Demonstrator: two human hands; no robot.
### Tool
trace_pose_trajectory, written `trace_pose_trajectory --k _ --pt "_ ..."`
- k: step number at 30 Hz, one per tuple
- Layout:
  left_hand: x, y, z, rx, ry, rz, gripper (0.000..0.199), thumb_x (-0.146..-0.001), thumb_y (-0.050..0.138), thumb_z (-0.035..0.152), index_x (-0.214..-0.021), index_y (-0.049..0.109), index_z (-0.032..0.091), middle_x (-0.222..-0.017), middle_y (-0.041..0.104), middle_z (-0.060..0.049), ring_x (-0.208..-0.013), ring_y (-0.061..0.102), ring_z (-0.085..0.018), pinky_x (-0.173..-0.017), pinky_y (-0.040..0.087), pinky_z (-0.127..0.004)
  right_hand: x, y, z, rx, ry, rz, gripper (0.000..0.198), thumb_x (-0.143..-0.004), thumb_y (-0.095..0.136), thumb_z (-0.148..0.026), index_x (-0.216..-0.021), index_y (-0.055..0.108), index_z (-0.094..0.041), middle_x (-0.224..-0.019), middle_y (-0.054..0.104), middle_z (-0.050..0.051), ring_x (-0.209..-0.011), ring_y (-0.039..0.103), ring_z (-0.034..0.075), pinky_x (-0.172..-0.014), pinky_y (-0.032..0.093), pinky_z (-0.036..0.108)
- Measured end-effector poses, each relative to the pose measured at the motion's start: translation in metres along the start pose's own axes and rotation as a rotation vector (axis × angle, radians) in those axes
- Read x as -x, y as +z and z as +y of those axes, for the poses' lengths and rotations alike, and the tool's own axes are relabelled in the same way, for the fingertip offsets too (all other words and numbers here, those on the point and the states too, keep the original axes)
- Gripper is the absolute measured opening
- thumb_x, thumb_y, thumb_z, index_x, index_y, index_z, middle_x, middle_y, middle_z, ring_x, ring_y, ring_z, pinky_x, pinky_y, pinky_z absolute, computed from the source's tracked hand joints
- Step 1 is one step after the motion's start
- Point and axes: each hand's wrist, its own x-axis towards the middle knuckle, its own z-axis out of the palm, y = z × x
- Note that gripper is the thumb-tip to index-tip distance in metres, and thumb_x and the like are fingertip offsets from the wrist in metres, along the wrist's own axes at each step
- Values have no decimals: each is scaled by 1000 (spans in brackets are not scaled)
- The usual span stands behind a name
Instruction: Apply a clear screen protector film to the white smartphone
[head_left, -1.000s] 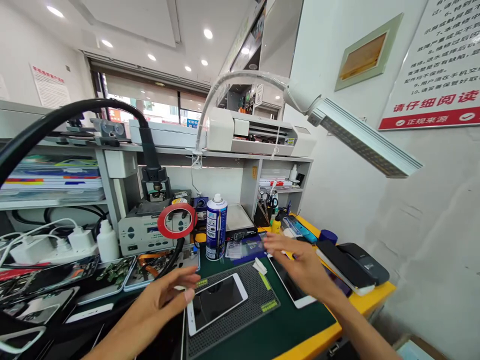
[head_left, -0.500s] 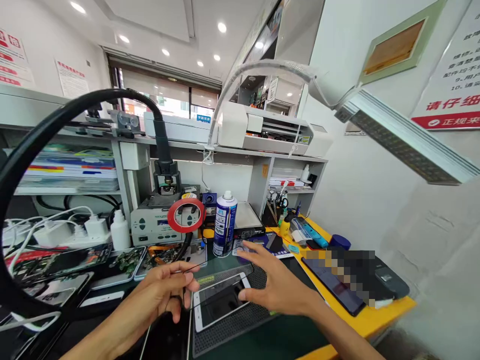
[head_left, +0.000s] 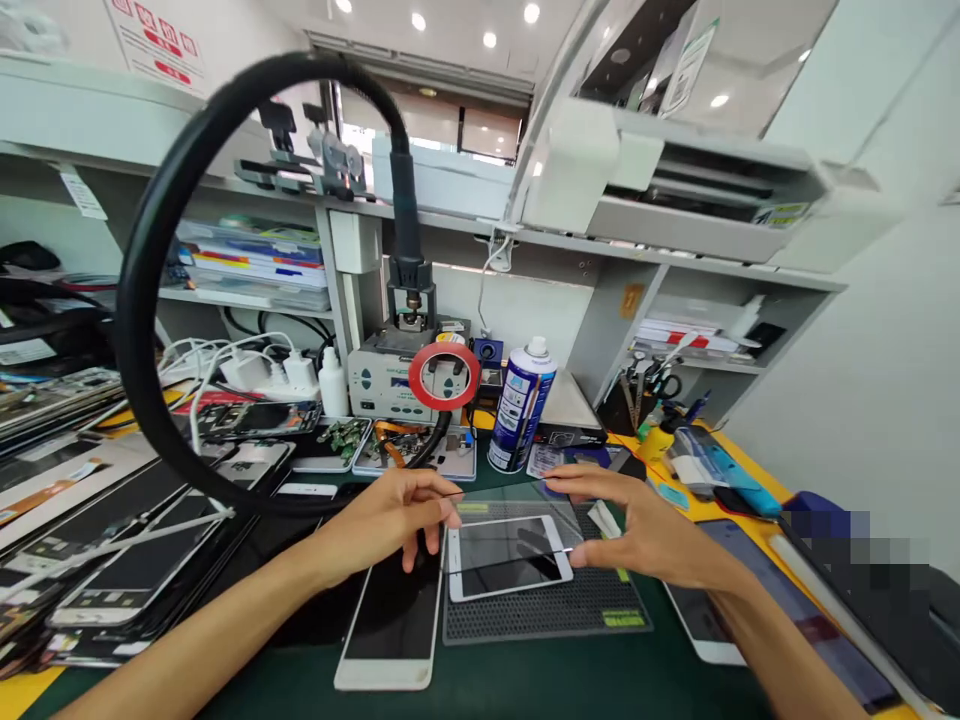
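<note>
Step in hand: you look to be lining up a clear glass sheet [head_left: 517, 500] over the white phone [head_left: 510, 556], judging from how both hands hold it just above the screen.
Left hand [head_left: 390, 520]: your fingertips pinch the sheet's left edge, closed on it, thumb on top.
Right hand [head_left: 645, 530]: your fingers are curled round the sheet's right edge, gripping it; the palm hovers past the phone's right side.
Where the sheet is: stretched between your two grips, nearly level, apart from the phone's face beneath it. It is faint, so its far edge is hard to trace.
Below the grip: the phone lies face up on the black mesh mat [head_left: 547, 620].
Left of your left grip: a second white phone [head_left: 390, 620] lies beside the mat, under your left fingers.
Beyond the grip: a blue spray can [head_left: 521, 405] and a red tape ring [head_left: 444, 376] stand behind the mat.
Next move, as a judgement: it calls for squaring the sheet's edges to the phone's outline and lowering evenly, both grips kept at the rim so the face stays untouched.
</note>
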Motion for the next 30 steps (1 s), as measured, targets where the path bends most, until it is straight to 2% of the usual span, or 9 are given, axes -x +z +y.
trace_pose_trajectory --k 3,6,8,10,14,17,23,30 --pt "2 0 -1 -213 9 35 35 -91 58 45 -106 68 16 -84 66 -5 -65 56 -15 -44 41 -20 3 1 14 29 14 -14 54 -76 81 -48 -128 67 -36 -144 57 5 -133 52 32 -108 47 44" --pt "7 1 -2 -422 79 59 33 -95 52 43 -107 71 20 -83 66 -3 -69 57 -15 -54 42 -21 7 3 25 49 36 -49 52 -78 79 -49 -127 67 -37 -144 56 5 -129 56 32 -100 54 41" --pt "10 3 -2 -562 124 47 32 -95 52 43 -111 71 22 -88 67 -2 -70 58 -15 -58 42 -23 10 3 29 83 47 -66 53 -79 78 -50 -129 65 -40 -145 55 4 -127 58 32 -96 56 38" --pt "13 4 -1 -695 117 19 40 -90 59 48 -121 68 24 -92 66 -3 -74 59 -18 -62 45 -24 12 2 32 123 56 -79 54 -80 77 -50 -131 63 -41 -146 54 4 -126 58 32 -96 57 37" --pt "16 9 0 -904 27 -29 74 -78 71 58 -142 51 29 -120 63 -7 -104 62 -27 -87 51 -33 14 3 34 168 139 -150 59 -80 76 -53 -135 58 -44 -150 49 1 -131 54 33 -101 54 43" --pt "17 12 -1 -998 18 -22 71 -82 67 58 -145 47 31 -136 55 -7 -118 58 -29 -97 49 -37 14 7 40 198 164 -172 59 -80 74 -56 -136 56 -48 -151 47 -3 -134 51 32 -109 47 49" --pt "18 14 -8 -1112 57 -17 64 -84 65 56 -141 50 33 -136 54 -5 -109 63 -28 -89 53 -39 12 14 42 225 151 -227 59 -83 71 -58 -138 51 -51 -150 48 -5 -137 46 30 -111 45 49" --pt "17 12 -22 -1126 32 5 61 -85 63 55 -141 48 33 -134 54 -4 -102 65 -25 -84 54 -36 4 9 26 188 154 -267 60 -83 70 -57 -139 53 -44 -148 51 -3 -136 46 27 -112 43 45"
